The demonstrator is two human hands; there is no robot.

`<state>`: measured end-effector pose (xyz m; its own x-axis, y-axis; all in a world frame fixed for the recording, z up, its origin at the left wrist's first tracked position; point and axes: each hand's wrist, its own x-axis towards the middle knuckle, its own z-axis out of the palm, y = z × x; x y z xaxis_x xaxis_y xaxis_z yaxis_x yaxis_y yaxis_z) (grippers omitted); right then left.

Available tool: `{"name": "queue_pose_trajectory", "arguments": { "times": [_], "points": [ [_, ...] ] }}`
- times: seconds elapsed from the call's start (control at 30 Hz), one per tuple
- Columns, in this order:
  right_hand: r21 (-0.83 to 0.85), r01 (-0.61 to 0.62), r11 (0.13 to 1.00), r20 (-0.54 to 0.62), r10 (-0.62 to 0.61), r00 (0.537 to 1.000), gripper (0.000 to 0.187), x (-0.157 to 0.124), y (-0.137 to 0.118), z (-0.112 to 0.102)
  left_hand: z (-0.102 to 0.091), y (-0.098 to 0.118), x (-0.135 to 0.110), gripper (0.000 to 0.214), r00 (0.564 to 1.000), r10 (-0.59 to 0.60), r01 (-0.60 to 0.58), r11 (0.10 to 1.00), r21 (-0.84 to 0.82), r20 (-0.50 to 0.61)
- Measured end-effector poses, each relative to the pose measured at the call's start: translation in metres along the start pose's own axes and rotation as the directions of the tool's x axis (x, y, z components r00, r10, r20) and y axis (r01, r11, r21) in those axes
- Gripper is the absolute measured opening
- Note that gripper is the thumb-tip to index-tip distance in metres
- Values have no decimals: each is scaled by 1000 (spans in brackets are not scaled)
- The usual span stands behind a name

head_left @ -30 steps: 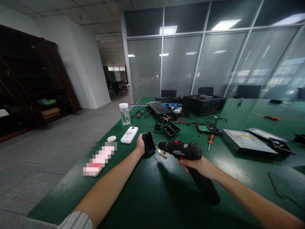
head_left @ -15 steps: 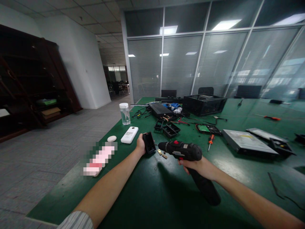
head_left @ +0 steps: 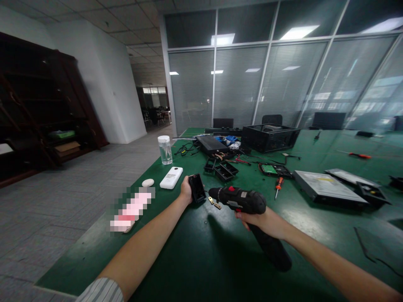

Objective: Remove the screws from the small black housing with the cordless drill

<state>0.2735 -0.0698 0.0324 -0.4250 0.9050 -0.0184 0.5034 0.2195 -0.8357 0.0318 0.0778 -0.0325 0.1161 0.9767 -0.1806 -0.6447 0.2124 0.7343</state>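
Observation:
My left hand [head_left: 185, 189] grips a small black rectangular casing [head_left: 197, 188], held upright on the green table [head_left: 195, 260]. A black cordless electric screwdriver [head_left: 244, 201] is gripped by its handle in my right hand [head_left: 262, 219]. The tool lies level, its tip pointing left at the casing's right side, a short gap from it or just touching. Two small brass-coloured pieces [head_left: 214, 203] lie on the table right below the tip.
Near the left edge lie a white device [head_left: 171, 177], a white oval [head_left: 147, 182], a clear bottle [head_left: 165, 149] and a blurred pink patch [head_left: 132, 208]. Farther back are black trays [head_left: 224, 170], an open black chassis [head_left: 269, 137], an orange screwdriver [head_left: 277, 184], a circuit board [head_left: 273, 169] and a flat drive [head_left: 329, 187].
The screwdriver has dipped very slightly; both hands otherwise hold their places.

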Motion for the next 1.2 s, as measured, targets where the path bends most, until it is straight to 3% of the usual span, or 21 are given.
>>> {"name": "queue_pose_trajectory", "arguments": {
  "times": [0.33, 0.63, 1.0, 1.2],
  "points": [
    [48, -26, 999, 1, 26, 1000, 37, 3, 5, 0, -1, -1, 1, 34, 1000, 7, -7, 999, -34, -4],
    [103, 18, 994, 13, -19, 1000, 22, 5, 10, -1, -1, -1, 1, 34, 1000, 16, -16, 1000, -19, 5],
    [89, 7, 996, 28, -10, 1000, 26, 3, 6, -1, -1, -1, 2, 31, 1000, -3, 2, 998, -58, -23],
    [103, 12, 995, 37, -16, 999, 27, 3, 4, -1, -1, -1, 3, 34, 1000, 16, -16, 1000, -1, -14]
  ]
}}
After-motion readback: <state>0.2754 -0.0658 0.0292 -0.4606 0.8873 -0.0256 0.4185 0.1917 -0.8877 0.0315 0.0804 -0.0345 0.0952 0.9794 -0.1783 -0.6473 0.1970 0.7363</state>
